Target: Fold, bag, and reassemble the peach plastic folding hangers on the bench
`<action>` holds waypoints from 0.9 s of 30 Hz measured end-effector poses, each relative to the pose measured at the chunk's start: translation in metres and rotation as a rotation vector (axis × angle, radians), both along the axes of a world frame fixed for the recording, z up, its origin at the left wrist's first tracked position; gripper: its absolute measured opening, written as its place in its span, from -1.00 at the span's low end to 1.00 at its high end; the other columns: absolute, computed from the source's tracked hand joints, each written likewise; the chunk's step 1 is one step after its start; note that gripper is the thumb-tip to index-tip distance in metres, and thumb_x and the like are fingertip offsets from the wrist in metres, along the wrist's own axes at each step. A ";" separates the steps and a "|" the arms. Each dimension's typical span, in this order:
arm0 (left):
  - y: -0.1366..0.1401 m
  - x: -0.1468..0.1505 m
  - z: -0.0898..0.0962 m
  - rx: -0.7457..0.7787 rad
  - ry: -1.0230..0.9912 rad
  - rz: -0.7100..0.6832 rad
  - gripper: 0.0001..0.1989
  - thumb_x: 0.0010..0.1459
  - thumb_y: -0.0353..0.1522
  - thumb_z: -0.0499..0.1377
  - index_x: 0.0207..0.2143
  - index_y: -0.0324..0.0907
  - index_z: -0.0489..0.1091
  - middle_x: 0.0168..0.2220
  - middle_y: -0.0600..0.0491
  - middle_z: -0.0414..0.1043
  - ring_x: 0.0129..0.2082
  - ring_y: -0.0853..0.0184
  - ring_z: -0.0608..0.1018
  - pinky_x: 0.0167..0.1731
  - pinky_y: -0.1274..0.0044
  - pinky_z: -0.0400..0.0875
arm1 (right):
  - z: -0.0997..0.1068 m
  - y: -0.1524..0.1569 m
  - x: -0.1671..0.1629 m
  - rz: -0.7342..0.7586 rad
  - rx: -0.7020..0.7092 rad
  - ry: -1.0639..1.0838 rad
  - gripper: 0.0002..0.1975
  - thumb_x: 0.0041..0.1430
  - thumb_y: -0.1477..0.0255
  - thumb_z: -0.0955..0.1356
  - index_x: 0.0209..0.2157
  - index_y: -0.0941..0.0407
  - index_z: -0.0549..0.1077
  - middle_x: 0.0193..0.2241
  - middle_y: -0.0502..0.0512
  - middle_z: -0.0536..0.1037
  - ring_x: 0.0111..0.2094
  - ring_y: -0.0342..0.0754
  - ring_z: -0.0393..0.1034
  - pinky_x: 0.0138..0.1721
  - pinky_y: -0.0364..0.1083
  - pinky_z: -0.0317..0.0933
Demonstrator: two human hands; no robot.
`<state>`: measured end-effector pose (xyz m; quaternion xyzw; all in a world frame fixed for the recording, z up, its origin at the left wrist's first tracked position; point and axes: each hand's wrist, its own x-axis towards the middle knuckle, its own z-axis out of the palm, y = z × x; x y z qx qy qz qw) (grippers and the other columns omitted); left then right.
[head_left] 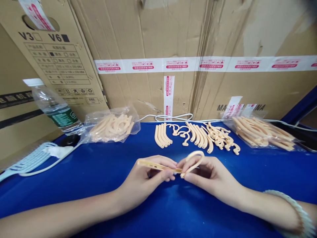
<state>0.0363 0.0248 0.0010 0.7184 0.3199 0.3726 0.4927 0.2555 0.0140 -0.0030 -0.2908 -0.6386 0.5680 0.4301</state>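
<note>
My left hand is closed on a slim beige plastic hanger arm, thumb in front and fingers behind. Between the thumb and fingers of my right hand is a curved beige hanger hook, its loop pointing up. The hook's lower end meets the inner end of the arm; whether they are joined I cannot tell. Beyond my hands, loose hanger arms lie side by side, with another group of arms further right. Several small hooks lie between them, and a pile of hooks sits at the right.
On the blue table, clear bags of beige parts stand left and right. A water bottle, a light blue hairbrush and a white cable are at left. Cardboard boxes wall off the back.
</note>
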 end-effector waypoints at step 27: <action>-0.006 0.000 0.007 0.061 0.054 0.140 -0.89 0.15 -0.36 0.25 -0.31 -0.11 0.59 -0.27 0.07 0.64 -0.31 0.28 0.66 -0.28 0.53 0.59 | 0.004 0.009 0.006 -0.001 -0.181 -0.070 -0.74 0.11 0.28 0.50 -0.41 0.13 0.42 -0.53 0.05 0.59 -0.49 -0.12 0.50 -0.38 -0.14 0.39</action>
